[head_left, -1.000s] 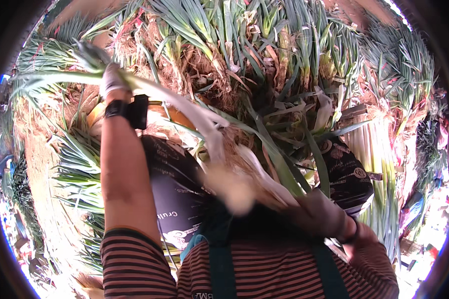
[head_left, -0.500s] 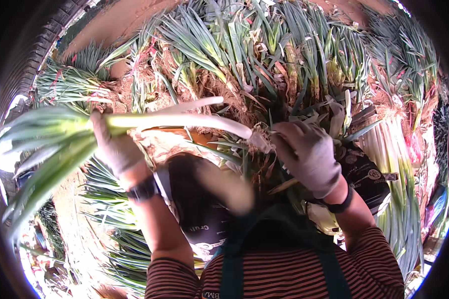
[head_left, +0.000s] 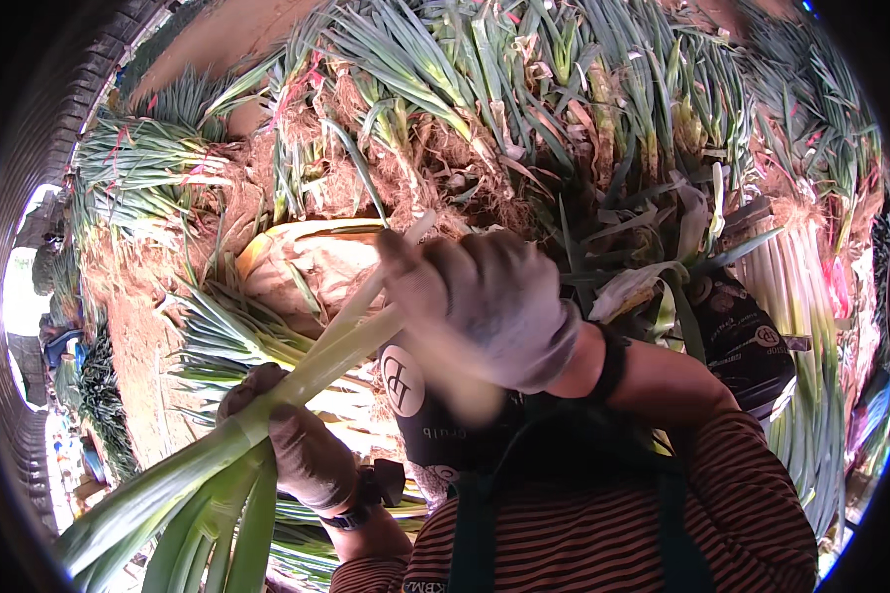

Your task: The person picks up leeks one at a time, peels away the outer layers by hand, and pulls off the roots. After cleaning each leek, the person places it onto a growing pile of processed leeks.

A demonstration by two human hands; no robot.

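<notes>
A long green onion [head_left: 326, 374] slants across in front of me, with its leaves at the lower left and its pale stalk toward the upper right. My left hand [head_left: 307, 450], in a grey glove, is closed around it where the green leaves begin. In a pale glove, my right hand [head_left: 489, 311] has its curled fingers on the pale upper part, around the side shoot and stalk. That hand is partly smeared by motion, and it hides the root end. Below it is a pale blurred streak [head_left: 455, 381] that I cannot make out.
Rows of untrimmed green onions [head_left: 603, 89] with soil-covered roots lie across the far side. Stripped green onions [head_left: 786, 296] are piled at the right. More leaves [head_left: 222, 341] lie at the left, beside a crumpled pale sack [head_left: 311, 267]. Loose peelings [head_left: 643, 287] lie beyond my right arm.
My left hand has moved down and right, tilting the green onion from nearly level to a slant. From the root end, my right hand has swung left onto the stalk.
</notes>
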